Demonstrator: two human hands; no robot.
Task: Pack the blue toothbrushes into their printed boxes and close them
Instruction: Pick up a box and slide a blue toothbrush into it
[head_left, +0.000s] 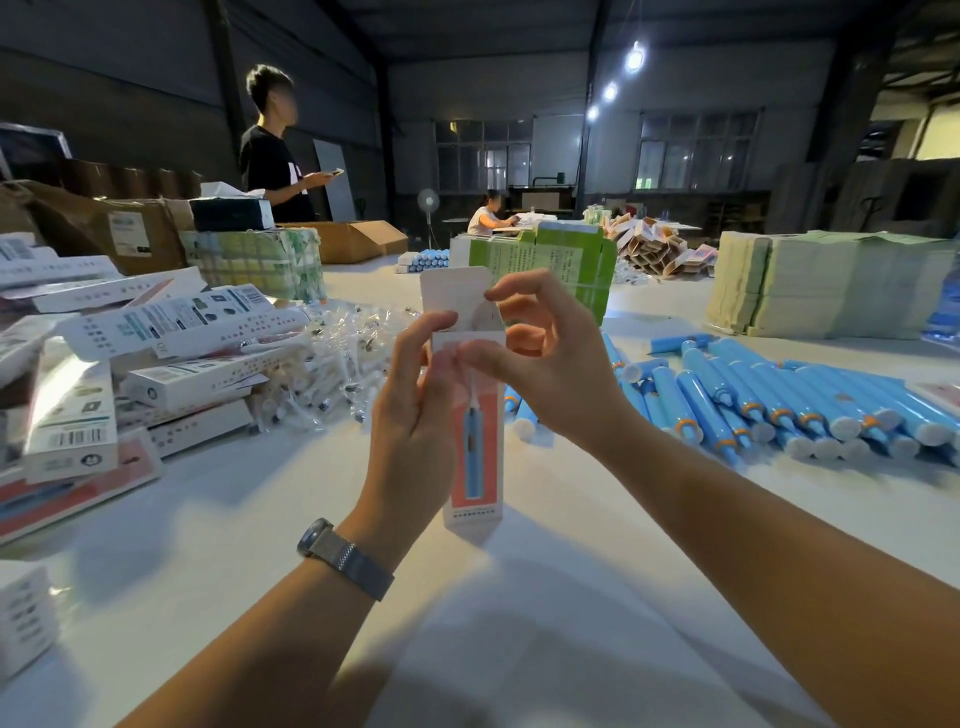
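You are holding 1 printed box (474, 441) upright above the white table (519, 649), roughly at the centre of the view. Its front is showing a coral panel with a picture of a blue toothbrush, and its bottom end is hanging just over the tabletop; whether it is touching, the view is not showing. Your left hand (415, 410) is gripping the box along its left edge, fingers curled round the upper part, with the thumb lying near the base of the top flap (454, 288). That flap is standing open and pointing up. Your right hand (550, 358) is working at the top of the box: the forefinger and thumb are pinching the right corner of the open flap, while the lower fingers are curling against the box's upper front. Whether a toothbrush is already sitting inside, you cannot tell from here.

The loose blue toothbrushes (769, 405) are lying in a wide heap on the table to your right, near the box but apart from it. To your left, a stack of packed boxes (156, 358) is piling up, with a mound of clear plastic packets (337, 364) just beside it. A wristwatch (343, 556) is sitting on your left wrist. Farther back, green and white bundles (561, 270) are resting on the table, and 2 other people are occupying the background.
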